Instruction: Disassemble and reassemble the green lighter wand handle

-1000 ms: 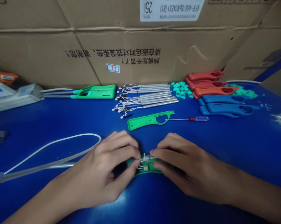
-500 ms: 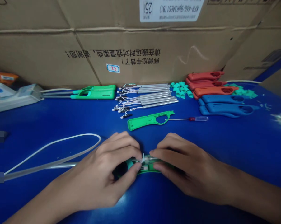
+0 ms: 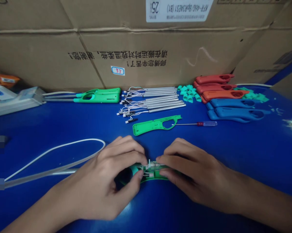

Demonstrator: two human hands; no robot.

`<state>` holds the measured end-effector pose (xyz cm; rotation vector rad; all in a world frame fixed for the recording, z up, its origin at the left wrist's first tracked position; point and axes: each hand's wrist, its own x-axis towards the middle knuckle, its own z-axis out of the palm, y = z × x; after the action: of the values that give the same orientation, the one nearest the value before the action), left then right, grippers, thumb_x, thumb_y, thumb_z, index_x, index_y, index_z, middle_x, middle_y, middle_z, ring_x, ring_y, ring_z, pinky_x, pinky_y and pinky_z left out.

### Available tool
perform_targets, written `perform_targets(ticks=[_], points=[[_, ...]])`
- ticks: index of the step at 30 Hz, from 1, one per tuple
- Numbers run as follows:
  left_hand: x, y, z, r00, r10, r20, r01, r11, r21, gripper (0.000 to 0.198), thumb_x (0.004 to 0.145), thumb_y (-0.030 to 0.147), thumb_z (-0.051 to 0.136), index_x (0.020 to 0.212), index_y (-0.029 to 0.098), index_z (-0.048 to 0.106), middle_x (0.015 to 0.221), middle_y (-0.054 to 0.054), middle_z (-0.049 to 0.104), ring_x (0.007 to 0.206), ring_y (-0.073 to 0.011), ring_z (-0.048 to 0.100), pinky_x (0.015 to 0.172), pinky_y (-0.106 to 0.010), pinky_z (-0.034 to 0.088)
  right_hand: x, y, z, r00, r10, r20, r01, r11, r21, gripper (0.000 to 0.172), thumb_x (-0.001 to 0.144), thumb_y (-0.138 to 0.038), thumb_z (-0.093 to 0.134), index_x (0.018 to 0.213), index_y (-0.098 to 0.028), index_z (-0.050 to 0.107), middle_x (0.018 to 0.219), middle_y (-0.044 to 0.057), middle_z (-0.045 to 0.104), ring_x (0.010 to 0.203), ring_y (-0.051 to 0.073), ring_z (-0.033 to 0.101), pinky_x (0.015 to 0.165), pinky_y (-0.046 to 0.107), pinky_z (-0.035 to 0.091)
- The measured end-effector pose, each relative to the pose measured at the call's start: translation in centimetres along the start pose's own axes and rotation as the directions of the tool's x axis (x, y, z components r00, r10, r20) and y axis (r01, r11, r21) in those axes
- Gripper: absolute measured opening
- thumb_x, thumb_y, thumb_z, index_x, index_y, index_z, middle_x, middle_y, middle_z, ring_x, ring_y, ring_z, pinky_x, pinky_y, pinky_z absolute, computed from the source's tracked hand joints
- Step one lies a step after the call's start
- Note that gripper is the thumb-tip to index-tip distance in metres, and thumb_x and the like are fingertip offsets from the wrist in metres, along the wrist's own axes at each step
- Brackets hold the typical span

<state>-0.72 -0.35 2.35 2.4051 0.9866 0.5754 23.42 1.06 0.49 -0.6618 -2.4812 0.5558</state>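
Observation:
A green lighter shell (image 3: 160, 175) lies low in the middle, with a clear part (image 3: 154, 165), thin wires and a small white-tipped black piece in it. My left hand (image 3: 109, 178) is closed on its left portion, thumb and fingertips at the wires beside the clear part. My right hand (image 3: 196, 173) grips the right portion, fingertips on the clear part's right end. A metal tube (image 3: 64, 171) sticks out to the left from behind my left hand. Beyond my hands lies an open green half shell (image 3: 148, 127), its loop touching the tip of a screwdriver (image 3: 206, 123).
Behind are green lighters (image 3: 107, 96), metal tubes with wires (image 3: 162, 102), teal pieces (image 3: 188, 93), red shells (image 3: 216, 87) and blue shells (image 3: 238, 111). A white cable (image 3: 63, 146) loops at left, near a power strip (image 3: 27, 98). A cardboard box (image 3: 136, 42) stands at the back.
My left thumb and fingertips have shifted slightly left, showing more of the wires and the clear part. My right hand has hardly moved.

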Motion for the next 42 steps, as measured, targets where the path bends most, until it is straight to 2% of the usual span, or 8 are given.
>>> perform_targets(ticks=[3, 10, 14, 20, 26, 42], points=[[-0.13, -0.09, -0.05, 1.0, -0.007, -0.015, 0.007, 1.0, 0.025, 0.015, 0.088, 0.01, 0.052, 0.092, 0.018, 0.064, 0.094, -0.004, 0.064, 0.085, -0.0168, 0.058, 0.074, -0.031, 0.047, 0.07, 0.06, -0.02, 1.0, -0.01, -0.007, 0.01, 1.0, -0.006, 0.016, 0.096, -0.014, 0.055, 0.109, -0.01, 0.065, 0.095, 0.008, 0.061, 0.088, 0.017, 0.052, 0.08, 0.033, 0.048], [0.14, -0.42, 0.3, 0.999, 0.018, -0.047, -0.016, 0.999, 0.038, 0.015, 0.091, 0.01, 0.052, 0.089, 0.018, 0.065, 0.092, -0.002, 0.065, 0.085, -0.0154, 0.059, 0.085, -0.034, 0.046, 0.1, -0.01, -0.06, 1.0, -0.014, -0.013, 0.014, 1.0, -0.004, 0.017, 0.095, -0.011, 0.055, 0.108, -0.008, 0.065, 0.095, 0.008, 0.061, 0.087, 0.017, 0.052, 0.079, 0.033, 0.048], [0.1, -0.48, 0.43, 0.997, 0.054, -0.063, -0.053, 0.998, 0.013, 0.016, 0.09, 0.008, 0.053, 0.09, 0.018, 0.066, 0.091, -0.001, 0.065, 0.082, -0.0143, 0.058, 0.081, -0.033, 0.044, 0.07, -0.04, -0.02, 1.0, -0.014, -0.016, 0.014, 1.0, 0.009, 0.016, 0.095, -0.009, 0.055, 0.105, -0.008, 0.066, 0.096, 0.008, 0.062, 0.087, 0.017, 0.053, 0.079, 0.033, 0.049], [-0.07, -0.31, 0.46, 0.996, 0.05, -0.071, -0.049, 0.999, 0.012, 0.017, 0.09, 0.007, 0.053, 0.086, 0.018, 0.066, 0.085, 0.0, 0.063, 0.076, -0.0132, 0.056, 0.077, -0.034, 0.041, 0.11, -0.19, 0.19, 0.997, -0.04, -0.066, 0.04, 0.999, 0.0, 0.016, 0.093, -0.004, 0.055, 0.102, -0.007, 0.068, 0.093, 0.009, 0.063, 0.085, 0.016, 0.054, 0.077, 0.031, 0.049], [0.02, -0.35, 0.55, 0.996, 0.058, -0.072, -0.057, 0.998, 0.012, 0.02, 0.091, 0.007, 0.052, 0.088, 0.018, 0.068, 0.082, 0.0, 0.061, 0.073, -0.0135, 0.054, 0.073, -0.034, 0.039, 0.07, -0.3, 0.24, 0.998, -0.054, -0.045, 0.053, 0.999, -0.01, 0.019, 0.092, -0.001, 0.054, 0.103, -0.006, 0.068, 0.094, 0.009, 0.062, 0.087, 0.015, 0.054, 0.08, 0.028, 0.05], [0.0, -0.38, 0.71, 0.996, 0.062, -0.06, -0.062, 0.998, -0.003, 0.022, 0.092, 0.006, 0.052, 0.087, 0.015, 0.071, 0.081, -0.003, 0.06, 0.073, -0.0152, 0.051, 0.07, -0.034, 0.037, -0.07, -0.68, 0.47, 0.998, -0.051, -0.027, 0.051, 0.998, -0.024, 0.023, 0.091, 0.003, 0.048, 0.1, -0.006, 0.067, 0.091, 0.008, 0.055, 0.082, 0.014, 0.05, 0.073, 0.024, 0.048]])
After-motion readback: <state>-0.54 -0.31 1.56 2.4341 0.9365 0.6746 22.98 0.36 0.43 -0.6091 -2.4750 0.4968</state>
